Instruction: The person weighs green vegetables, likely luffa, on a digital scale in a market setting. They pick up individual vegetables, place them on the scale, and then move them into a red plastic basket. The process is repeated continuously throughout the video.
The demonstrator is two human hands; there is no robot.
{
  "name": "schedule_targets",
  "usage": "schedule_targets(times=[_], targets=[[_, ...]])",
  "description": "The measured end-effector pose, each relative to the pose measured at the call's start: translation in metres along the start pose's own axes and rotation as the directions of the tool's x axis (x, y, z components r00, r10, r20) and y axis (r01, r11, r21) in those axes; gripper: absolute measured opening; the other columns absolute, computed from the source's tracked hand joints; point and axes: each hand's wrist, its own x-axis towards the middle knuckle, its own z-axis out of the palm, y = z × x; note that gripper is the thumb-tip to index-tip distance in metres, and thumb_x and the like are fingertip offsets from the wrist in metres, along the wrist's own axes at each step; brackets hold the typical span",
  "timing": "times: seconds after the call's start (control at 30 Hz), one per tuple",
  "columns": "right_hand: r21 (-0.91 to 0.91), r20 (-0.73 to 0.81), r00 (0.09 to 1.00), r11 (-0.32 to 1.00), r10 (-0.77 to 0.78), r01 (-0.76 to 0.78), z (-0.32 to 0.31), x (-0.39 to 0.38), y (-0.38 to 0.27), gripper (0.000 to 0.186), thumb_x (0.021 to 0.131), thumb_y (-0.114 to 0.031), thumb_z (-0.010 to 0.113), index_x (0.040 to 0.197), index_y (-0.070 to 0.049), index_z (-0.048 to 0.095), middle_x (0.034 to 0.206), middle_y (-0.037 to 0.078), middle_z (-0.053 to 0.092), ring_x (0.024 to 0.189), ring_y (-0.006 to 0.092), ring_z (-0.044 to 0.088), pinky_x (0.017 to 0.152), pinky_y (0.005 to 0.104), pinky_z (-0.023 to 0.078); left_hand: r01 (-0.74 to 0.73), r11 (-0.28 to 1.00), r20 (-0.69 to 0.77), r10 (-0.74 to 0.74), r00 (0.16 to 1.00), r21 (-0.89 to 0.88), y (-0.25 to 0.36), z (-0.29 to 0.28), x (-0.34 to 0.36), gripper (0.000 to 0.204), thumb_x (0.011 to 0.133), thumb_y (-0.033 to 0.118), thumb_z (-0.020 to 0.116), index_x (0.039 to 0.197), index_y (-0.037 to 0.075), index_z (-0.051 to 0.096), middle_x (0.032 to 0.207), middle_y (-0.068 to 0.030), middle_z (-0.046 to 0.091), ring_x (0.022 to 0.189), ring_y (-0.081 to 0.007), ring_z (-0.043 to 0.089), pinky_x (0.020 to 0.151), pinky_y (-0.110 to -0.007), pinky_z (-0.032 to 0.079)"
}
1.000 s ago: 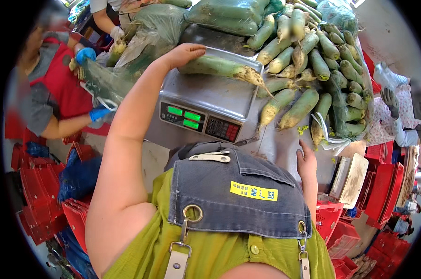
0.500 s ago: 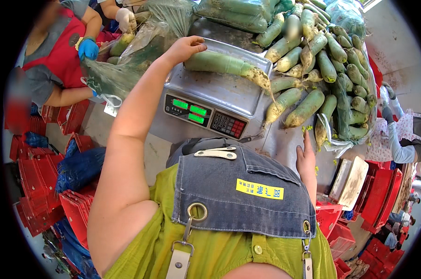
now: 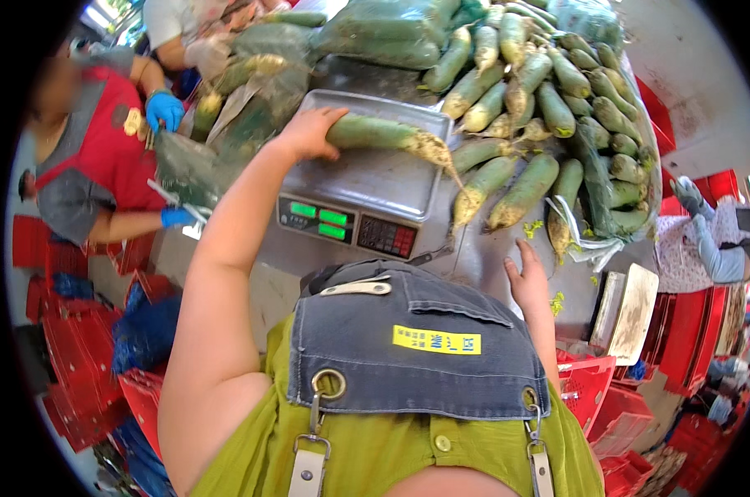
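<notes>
My left hand (image 3: pixel 312 132) grips the green stem end of a long radish (image 3: pixel 375 132), which lies across the steel tray (image 3: pixel 350 188) of a digital scale (image 3: pixel 343 228); the radish's pale, rooted tip points right. My right hand (image 3: pixel 525 273) is held low beside my apron at the table's front, right of the scale, with fingers apart and nothing visible in it. Loose radishes (image 3: pixel 520 192) lie just beyond it, in front of a large heap (image 3: pixel 557 103).
Co-workers stand at left, one in a red apron (image 3: pixel 101 157), one gloved (image 3: pixel 201 55), among plastic bags (image 3: pixel 188 166). Bagged radishes (image 3: pixel 379 33) lie behind the scale. Another person (image 3: pixel 698 240) is at far right. Red crates (image 3: pixel 689 331) and a pale board (image 3: pixel 627 311) flank me.
My left hand has come down from above the radish's far side to close round its end. My right hand stays low. The red-aproned co-worker's gloved hand has shifted slightly.
</notes>
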Motion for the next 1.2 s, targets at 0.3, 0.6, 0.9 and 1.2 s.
schedule_targets(times=[0.3, 0.6, 0.9, 1.2], targets=[[0.136, -0.083, 0.996, 0.991, 0.031, -0.019, -0.021, 0.0, 0.017, 0.047, 0.082, -0.026, 0.061, 0.12, 0.001, 0.052, 0.118, 0.023, 0.056, 0.111, 0.0378, 0.052, 0.096, 0.0407, 0.041, 0.554, -0.122, 0.567, -0.216, 0.795, -0.823, 0.113, -0.007, 0.038, 0.041, 0.076, 0.017, 0.068, 0.112, 0.002, 0.057, 0.099, -0.0122, 0.063, 0.086, -0.0234, 0.063, 0.078, -0.037, 0.05], [0.3, -0.433, 0.887, 0.954, 0.159, -0.024, -0.08, 0.061, 0.06, 0.043, 0.084, -0.026, 0.06, 0.119, -0.001, 0.055, 0.116, 0.021, 0.058, 0.109, 0.0324, 0.056, 0.093, 0.0385, 0.043, -0.126, 0.141, -0.131, -0.031, 0.991, -0.982, 0.192, -0.031, 0.237, 0.065, 0.082, 0.015, 0.065, 0.138, 0.007, 0.033, 0.122, -0.0125, 0.054, 0.109, -0.0221, 0.052, 0.093, -0.038, 0.041], [0.351, -0.644, 0.68, 0.925, 0.35, -0.143, -0.134, 0.187, 0.221, 0.062, 0.084, -0.029, 0.065, 0.132, 0.001, 0.041, 0.126, 0.019, 0.05, 0.117, 0.0281, 0.048, 0.097, 0.0372, 0.038, -0.417, 0.745, -0.253, 0.331, 0.909, -0.521, 0.229, 0.03, 0.121, 0.045, 0.077, 0.021, 0.07, 0.117, 0.006, 0.056, 0.122, -0.0149, 0.056, 0.116, -0.0297, 0.051, 0.097, -0.038, 0.041], [-0.138, -0.689, 0.67, 0.858, 0.276, -0.495, -0.106, 0.27, 0.201, 0.071, 0.074, -0.045, 0.069, 0.135, -0.023, 0.04, 0.146, 0.027, 0.013, 0.133, 0.0451, 0.02, 0.109, 0.0503, 0.018, 0.515, 0.103, -0.199, -0.97, -0.136, -0.851, -0.143, -0.008, 0.137, 0.07, 0.068, 0.026, 0.08, 0.121, -0.006, 0.047, 0.119, -0.023, 0.056, 0.105, -0.037, 0.055, 0.088, -0.041, 0.044]])
